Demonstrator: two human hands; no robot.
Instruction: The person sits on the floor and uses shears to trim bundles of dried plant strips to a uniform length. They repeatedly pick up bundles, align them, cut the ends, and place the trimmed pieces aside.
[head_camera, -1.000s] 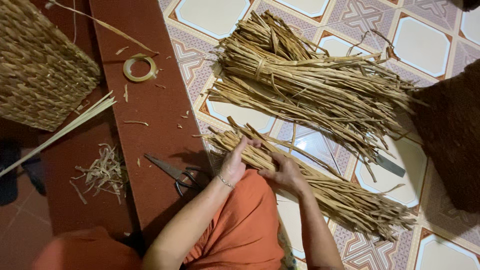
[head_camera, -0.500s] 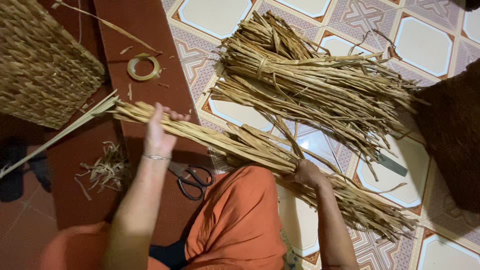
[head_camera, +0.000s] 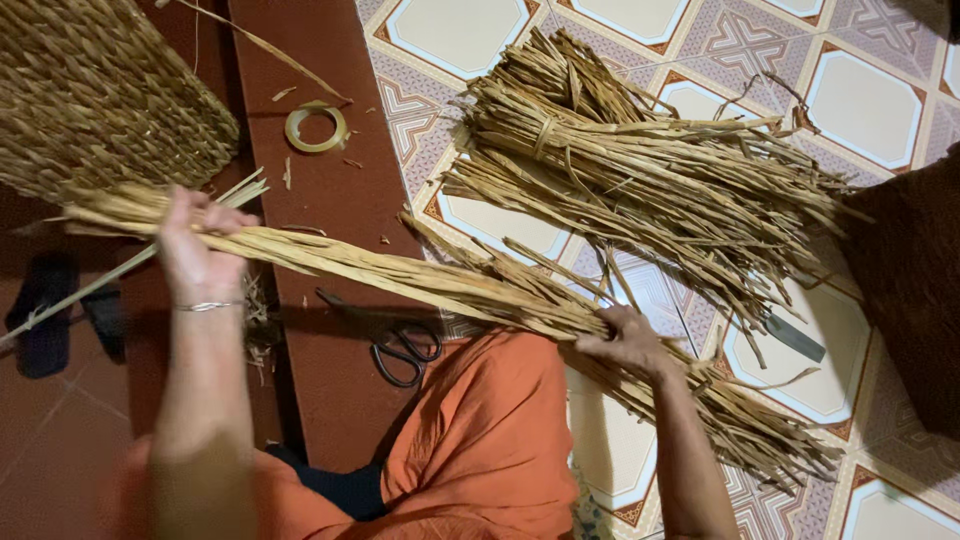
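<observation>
1. The fingers of the left hand are curled tight around one end of a long bunch of dried straw strips. A thin bangle is worn on that wrist.
2. The fingers of the right hand are bent down over the bunch farther along, and the strips are pressed under them. Whether they go all the way round cannot be told.
3. The bunch is held stretched between the two hands, above the orange cloth on the lap. Its far end lies on the patterned floor tiles.
4. To do this step well, the strips should likely be kept flat and side by side, with a firm hold at both ends, so none slip out (loose ones already stick out near the right hand).
5. A pair of black scissors lies just under the bunch, on the brown board.
6. A roll of tape lies farther up the board.
7. A bigger tied bundle of straw lies on the tiles, and a woven basket sits at the top left.
</observation>
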